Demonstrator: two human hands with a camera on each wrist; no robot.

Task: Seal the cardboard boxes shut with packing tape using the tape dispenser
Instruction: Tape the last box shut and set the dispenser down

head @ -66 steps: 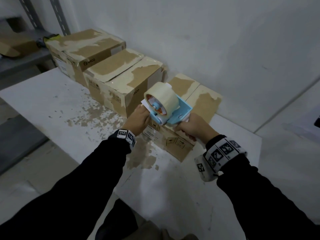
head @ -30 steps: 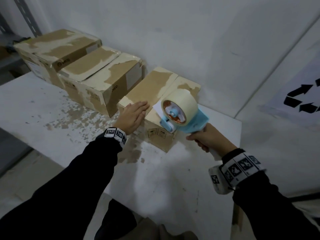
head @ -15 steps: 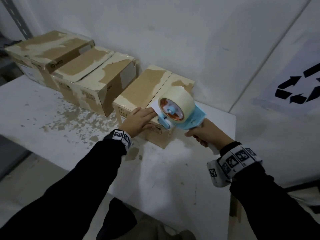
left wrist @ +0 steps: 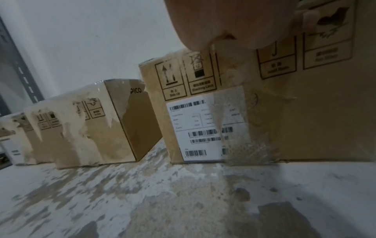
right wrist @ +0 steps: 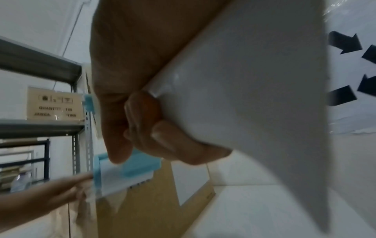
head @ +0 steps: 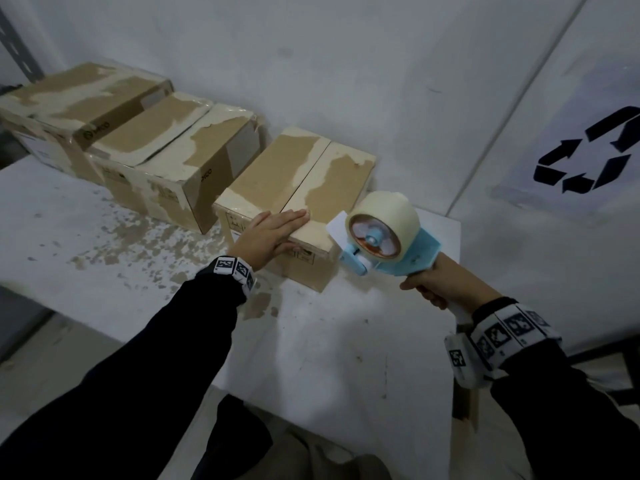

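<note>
The nearest cardboard box (head: 304, 181) stands on the white table (head: 329, 358), its two top flaps meeting at a centre seam. My left hand (head: 273, 230) lies flat with straight fingers on the box's near top edge; in the left wrist view only its palm (left wrist: 213, 24) shows against the box front (left wrist: 305, 112). My right hand (head: 436, 282) grips the white handle (right wrist: 254, 96) of the blue tape dispenser (head: 384, 237), which carries a cream tape roll. The dispenser hovers just right of the box's near corner, apart from it.
Two more taped boxes (head: 180, 161) (head: 79, 109) line up along the wall to the left. The tabletop is patchy with peeled paint at the left. A recycling sign (head: 588, 154) hangs at the right. Metal shelving (right wrist: 40, 125) stands behind.
My left hand has straightened and now lies flat on the box top. The dispenser has drawn back to the right, off the box's near edge.
</note>
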